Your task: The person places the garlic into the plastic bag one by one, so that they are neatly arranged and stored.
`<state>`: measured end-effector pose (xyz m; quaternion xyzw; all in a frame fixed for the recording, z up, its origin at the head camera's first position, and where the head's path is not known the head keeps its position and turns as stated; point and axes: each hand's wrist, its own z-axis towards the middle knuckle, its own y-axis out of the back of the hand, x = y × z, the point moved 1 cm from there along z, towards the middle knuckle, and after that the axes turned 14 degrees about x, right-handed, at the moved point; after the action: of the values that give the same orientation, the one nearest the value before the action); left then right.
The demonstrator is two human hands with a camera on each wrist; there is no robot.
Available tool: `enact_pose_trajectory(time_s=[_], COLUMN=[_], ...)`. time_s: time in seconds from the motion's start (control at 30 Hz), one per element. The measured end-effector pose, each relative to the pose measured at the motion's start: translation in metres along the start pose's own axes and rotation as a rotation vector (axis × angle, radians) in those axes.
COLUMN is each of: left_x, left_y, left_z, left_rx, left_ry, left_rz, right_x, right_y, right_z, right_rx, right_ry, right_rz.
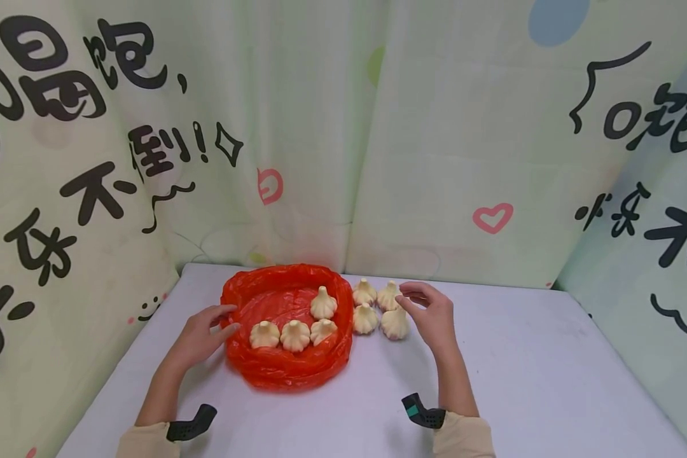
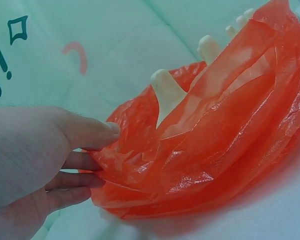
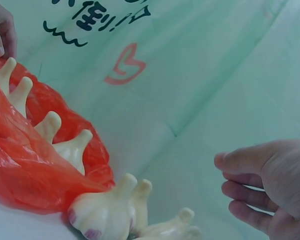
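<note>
A red plastic bag [image 1: 289, 378] lies spread open like a shallow bowl, its rim rolled outward. Inside it sit several garlic bulbs [image 1: 295, 336], three of them in a row along the near side. Just right of the bag stands a cluster of more garlic bulbs [image 1: 395, 324], stems up. My left hand [image 1: 203, 334] is at the bag's left rim, thumb and fingertips touching the red plastic with a gap between them. My right hand [image 1: 435, 315] hovers beside the right cluster, fingers loosely bent; the right wrist view shows nothing in them.
The white table [image 1: 521, 362] extends to the right of the bulbs. Pale printed curtains [image 1: 464, 140] enclose it at the back and both sides. A black wrist strap mount [image 1: 191, 425] sits on the left sleeve, with another wrist mount [image 1: 423, 412] on the right.
</note>
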<state>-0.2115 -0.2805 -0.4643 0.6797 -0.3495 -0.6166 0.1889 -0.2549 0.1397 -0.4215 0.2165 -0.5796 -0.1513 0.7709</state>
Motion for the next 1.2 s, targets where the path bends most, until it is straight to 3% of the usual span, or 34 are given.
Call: enact_pose_trajectory(time_s=[0.5,1.2], left_x=[0.000,0.000], left_y=[-0.001,-0.001], left_z=[0.002,0.000], left_rx=[0.006,0.002], left_ry=[0.006,0.007], left_rz=[-0.004,0.003], right_x=[-0.019,-0.044], right_y=[0.004,-0.008], right_z=[0.002,0.004], right_rx=[0.035,0.090], right_ry=[-0.153,-0.219], right_rz=[-0.004,-0.052])
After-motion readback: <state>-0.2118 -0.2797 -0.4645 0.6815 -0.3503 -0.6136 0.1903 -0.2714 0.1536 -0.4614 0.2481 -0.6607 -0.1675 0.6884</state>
